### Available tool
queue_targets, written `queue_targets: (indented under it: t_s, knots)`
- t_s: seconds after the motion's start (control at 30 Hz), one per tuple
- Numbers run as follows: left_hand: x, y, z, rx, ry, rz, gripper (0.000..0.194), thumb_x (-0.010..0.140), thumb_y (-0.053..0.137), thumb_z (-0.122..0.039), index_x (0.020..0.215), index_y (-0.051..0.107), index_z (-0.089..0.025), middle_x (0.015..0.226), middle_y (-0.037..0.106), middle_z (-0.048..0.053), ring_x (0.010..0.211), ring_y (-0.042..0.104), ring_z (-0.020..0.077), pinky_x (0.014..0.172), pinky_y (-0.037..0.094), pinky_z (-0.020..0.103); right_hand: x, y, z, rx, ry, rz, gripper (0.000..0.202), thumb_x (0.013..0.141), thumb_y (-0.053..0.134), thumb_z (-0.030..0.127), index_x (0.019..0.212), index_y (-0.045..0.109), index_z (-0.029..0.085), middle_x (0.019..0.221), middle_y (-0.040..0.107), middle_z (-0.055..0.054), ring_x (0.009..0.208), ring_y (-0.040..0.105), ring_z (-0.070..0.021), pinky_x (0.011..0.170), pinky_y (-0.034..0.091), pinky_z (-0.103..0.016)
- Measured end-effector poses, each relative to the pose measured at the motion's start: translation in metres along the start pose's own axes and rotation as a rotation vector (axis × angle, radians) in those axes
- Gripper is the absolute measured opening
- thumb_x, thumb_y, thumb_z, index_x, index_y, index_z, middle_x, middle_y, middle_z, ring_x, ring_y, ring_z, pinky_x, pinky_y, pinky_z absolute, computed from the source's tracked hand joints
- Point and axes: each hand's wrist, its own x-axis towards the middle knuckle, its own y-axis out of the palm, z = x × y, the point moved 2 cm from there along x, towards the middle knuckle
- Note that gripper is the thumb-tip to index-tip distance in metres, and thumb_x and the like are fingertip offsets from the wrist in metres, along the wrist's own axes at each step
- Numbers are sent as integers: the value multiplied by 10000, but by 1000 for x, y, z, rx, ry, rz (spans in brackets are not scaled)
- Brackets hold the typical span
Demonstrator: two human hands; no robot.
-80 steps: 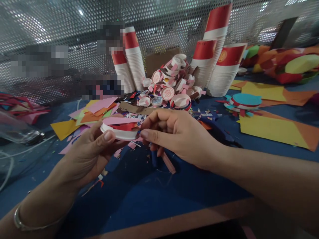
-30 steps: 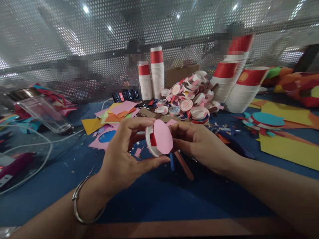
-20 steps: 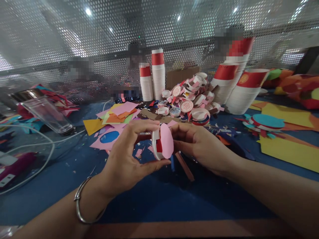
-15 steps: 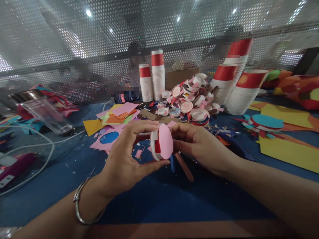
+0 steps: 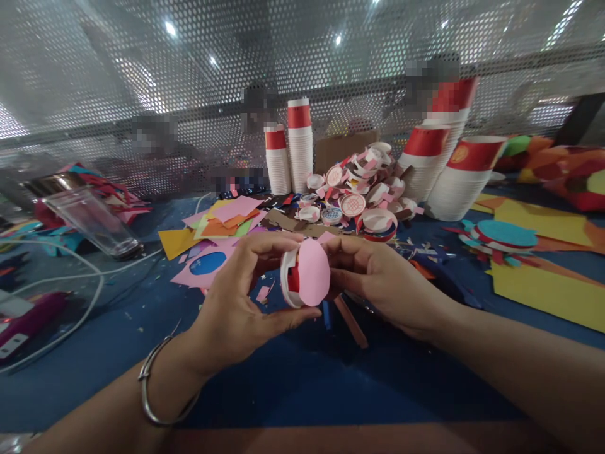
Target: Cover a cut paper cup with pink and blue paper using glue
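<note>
The small paper piece (image 5: 293, 284) in the near middle shows a white rim and a red side, with a plain pale-pink oval (image 5: 314, 272) across its face; the table (image 5: 302, 384) is deep blue; the bracelet (image 5: 144, 377) on the near left is silver; the power strip (image 5: 40, 325) at left is magenta; pink, orange, lime and golden sheets (image 5: 236, 208) lie left of middle; far off, the cup stacks (image 5: 301, 157) are white with red bands; among the pink-and-white heap, one round (image 5: 352, 204) bears a red lattice, another disc (image 5: 331, 215) a blue one; at right, a turquoise top (image 5: 507, 233) sits over red and white, near a yellow sheet (image 5: 548, 293); the far screen (image 5: 283, 38) is grey, dotted with holes.
</note>
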Motion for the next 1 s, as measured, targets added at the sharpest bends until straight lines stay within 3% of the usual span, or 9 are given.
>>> queue_targets:
  t_s: [0.7,0.87,1.0]
  knots:
    - [-1,-1,1,-16,-133,-7,760,630,959,-153,1262,571,-315,1244,632,19,1141,645,208,979,562,338,-2,-1,0,-17,67,-13,360,780,848,279,1062,641,194,869,764,-7,690,687,-116,688,583,-249]
    - [1,-1,5,-137,-227,8,686,681,935,-191,1242,553,-287,1231,661,26,1107,679,197,936,592,321,-3,-4,0,-81,31,-4,295,830,784,244,1068,617,195,990,768,-34,757,687,-121,722,579,-259]
    - [0,-2,4,-109,-225,-18,691,673,941,-209,1239,552,-284,1220,669,35,1084,690,205,934,596,343,-1,-8,1,-263,-76,-19,155,913,673,214,1055,611,200,1065,752,-47,875,703,-148,822,573,-303]
